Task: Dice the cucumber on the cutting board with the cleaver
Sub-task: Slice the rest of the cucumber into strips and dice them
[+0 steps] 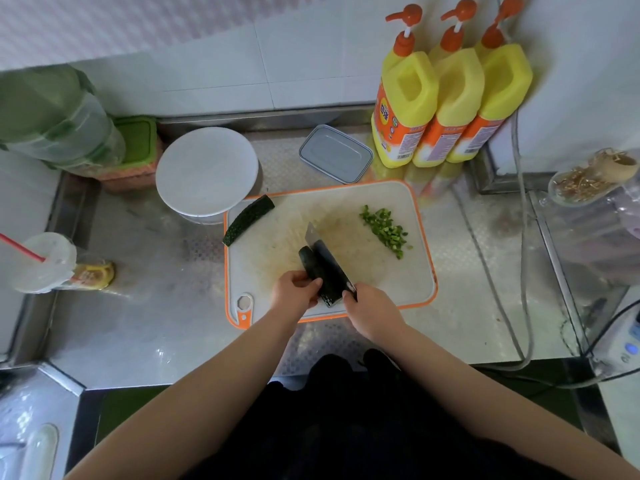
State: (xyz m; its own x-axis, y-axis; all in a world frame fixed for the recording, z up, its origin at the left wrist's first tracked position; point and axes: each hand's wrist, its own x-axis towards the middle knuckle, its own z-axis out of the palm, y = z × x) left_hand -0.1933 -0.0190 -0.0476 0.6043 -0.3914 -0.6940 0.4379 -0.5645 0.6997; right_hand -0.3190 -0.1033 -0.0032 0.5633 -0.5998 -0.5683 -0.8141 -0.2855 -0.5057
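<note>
Head view showed no writing clear enough to read; the orange labels on the three yellow pump bottles [446, 109] at two o'clock carried a round logo too blurred to make out. A grey rectangular lidded container [335, 154] sat just beyond the white plastic cutting board with an orange rim [420, 216], and a round white lidded tub [207, 171] stood at eleven o'clock, touching or just beside the board's far left corner. A clear cup with a red straw [46, 261] stood at nine o'clock on the steel counter [145, 306].

On the board, the dark green cucumber piece [313, 268] lay near the front edge, its long axis running from five o'clock toward eleven. The left hand [294, 292] curled its fingers round the cucumber's near end. The right hand [370, 311] gripped the handle of the dark steel cleaver [325, 258], whose blade lay along the cucumber's right side, tip toward eleven. A second cucumber length [247, 220] lay across the board's far left edge, and a heap of green dice [384, 230] lay at the far right.
</note>
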